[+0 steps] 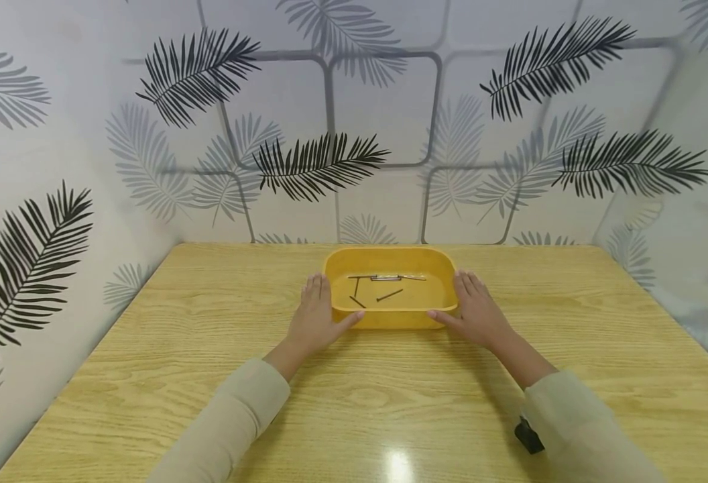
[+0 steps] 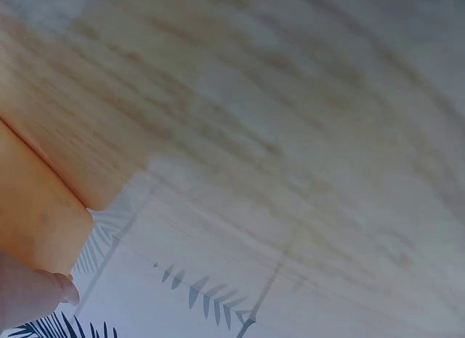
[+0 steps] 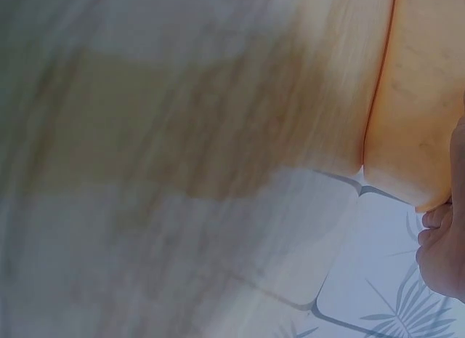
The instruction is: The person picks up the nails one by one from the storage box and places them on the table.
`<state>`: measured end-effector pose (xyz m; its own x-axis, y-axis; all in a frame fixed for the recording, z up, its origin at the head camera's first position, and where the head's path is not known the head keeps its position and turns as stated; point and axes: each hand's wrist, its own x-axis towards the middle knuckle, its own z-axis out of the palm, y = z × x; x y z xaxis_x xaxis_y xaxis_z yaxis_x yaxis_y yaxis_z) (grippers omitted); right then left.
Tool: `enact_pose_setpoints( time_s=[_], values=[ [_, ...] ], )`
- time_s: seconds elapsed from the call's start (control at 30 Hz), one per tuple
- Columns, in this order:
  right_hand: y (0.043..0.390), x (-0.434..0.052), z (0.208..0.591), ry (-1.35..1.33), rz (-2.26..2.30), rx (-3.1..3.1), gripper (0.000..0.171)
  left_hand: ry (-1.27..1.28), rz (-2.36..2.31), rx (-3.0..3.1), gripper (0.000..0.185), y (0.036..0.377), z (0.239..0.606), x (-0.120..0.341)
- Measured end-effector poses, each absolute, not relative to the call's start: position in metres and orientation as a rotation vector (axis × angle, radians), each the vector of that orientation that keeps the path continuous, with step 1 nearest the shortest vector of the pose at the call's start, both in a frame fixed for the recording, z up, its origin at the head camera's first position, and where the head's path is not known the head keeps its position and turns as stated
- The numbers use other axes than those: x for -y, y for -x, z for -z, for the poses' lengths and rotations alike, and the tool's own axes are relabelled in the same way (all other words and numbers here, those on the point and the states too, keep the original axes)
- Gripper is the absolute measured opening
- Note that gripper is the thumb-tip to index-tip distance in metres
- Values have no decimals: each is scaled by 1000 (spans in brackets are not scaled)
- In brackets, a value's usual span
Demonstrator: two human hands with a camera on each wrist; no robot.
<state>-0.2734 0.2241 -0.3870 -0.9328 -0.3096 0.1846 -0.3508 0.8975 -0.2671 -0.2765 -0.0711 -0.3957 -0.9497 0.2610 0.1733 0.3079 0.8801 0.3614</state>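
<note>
I saw the yellow tub (image 1: pixel 396 320) sitting on the surface (image 1: pixel 354 402), left hand (image 1: pixel 318 318) and right hand (image 1: pixel 479 315) spread against its ends; judged it light, stiff, smooth, best held there.

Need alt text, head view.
A person's left hand and right hand touch opposite ends of a yellow, rounded-rectangular plastic tray holding several thin metal pieces. It sits on a light wood-grain table before a pale leaf-patterned wall.

Smooth plastic tub (image 1: pixel 399 320), small fasteners (image 1: pixel 389 295) probably of metal, glossy wood-grain worktop (image 1: pixel 366 396), matt cloth sleeves (image 1: pixel 227 419).
</note>
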Motion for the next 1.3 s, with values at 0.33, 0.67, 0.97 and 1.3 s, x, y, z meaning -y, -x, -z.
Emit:
enact_pose_setpoints(
  time_s=[0.33, 0.67, 0.97, 1.3],
  values=[
    [271, -224, 386, -506, -448, 2935, 94, 435, 612, 2922, 99, 273, 396, 71],
    [267, -224, 385, -508, -450, 2930, 93, 438, 634, 2927, 98, 270, 395, 71],
    [265, -225, 383, -507, -447, 2926, 93, 441, 611, 2927, 99, 269, 395, 71],
    [265, -225, 386, -525, -459, 2917, 95, 448, 605, 2914, 99, 266, 396, 71]
  ],
)
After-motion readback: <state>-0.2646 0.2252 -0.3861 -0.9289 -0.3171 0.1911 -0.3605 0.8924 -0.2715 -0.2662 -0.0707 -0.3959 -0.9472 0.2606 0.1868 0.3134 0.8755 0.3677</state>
